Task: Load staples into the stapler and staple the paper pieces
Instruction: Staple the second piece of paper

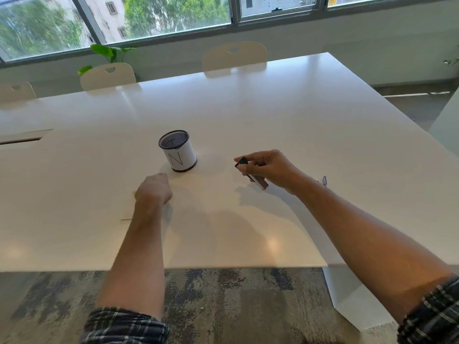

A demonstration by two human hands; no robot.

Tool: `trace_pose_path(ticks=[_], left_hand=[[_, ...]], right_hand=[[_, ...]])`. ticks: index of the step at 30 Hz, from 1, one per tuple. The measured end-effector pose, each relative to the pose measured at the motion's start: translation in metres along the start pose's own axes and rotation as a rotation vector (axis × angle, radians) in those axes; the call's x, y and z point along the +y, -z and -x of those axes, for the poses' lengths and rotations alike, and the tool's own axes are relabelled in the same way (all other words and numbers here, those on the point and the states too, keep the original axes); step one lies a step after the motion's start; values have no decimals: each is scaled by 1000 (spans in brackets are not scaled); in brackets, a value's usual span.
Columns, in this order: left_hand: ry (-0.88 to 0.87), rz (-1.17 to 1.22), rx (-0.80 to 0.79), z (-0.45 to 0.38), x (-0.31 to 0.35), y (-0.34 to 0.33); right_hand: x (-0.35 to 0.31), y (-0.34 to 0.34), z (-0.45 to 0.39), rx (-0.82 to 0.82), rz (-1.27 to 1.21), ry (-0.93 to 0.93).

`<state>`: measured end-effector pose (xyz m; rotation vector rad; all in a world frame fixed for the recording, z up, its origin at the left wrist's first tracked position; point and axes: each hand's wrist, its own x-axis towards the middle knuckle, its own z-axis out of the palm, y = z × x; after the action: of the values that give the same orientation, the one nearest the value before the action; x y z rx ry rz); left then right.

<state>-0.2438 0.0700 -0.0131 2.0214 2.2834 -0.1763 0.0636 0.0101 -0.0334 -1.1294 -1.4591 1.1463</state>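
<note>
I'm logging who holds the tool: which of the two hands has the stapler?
The right hand grips the stapler, lifted above the table. The left hand lies curled near the mesh cup, with nothing visibly in it.

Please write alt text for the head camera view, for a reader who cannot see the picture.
A person's right hand holds a small stapler just above a white table, while the left hand, fingers curled, rests on the table near a mesh pen cup marked "N". A small object lies behind the right wrist, too small to identify.
</note>
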Motion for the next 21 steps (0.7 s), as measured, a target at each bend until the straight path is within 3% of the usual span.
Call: trace_pose_path(ticks=[11, 21], left_hand=[[-42, -66, 29, -8, -5, 2], [-96, 182, -33, -23, -44, 9]], right_hand=[[3, 6, 2, 12, 15, -4], [3, 6, 3, 14, 34, -1]])
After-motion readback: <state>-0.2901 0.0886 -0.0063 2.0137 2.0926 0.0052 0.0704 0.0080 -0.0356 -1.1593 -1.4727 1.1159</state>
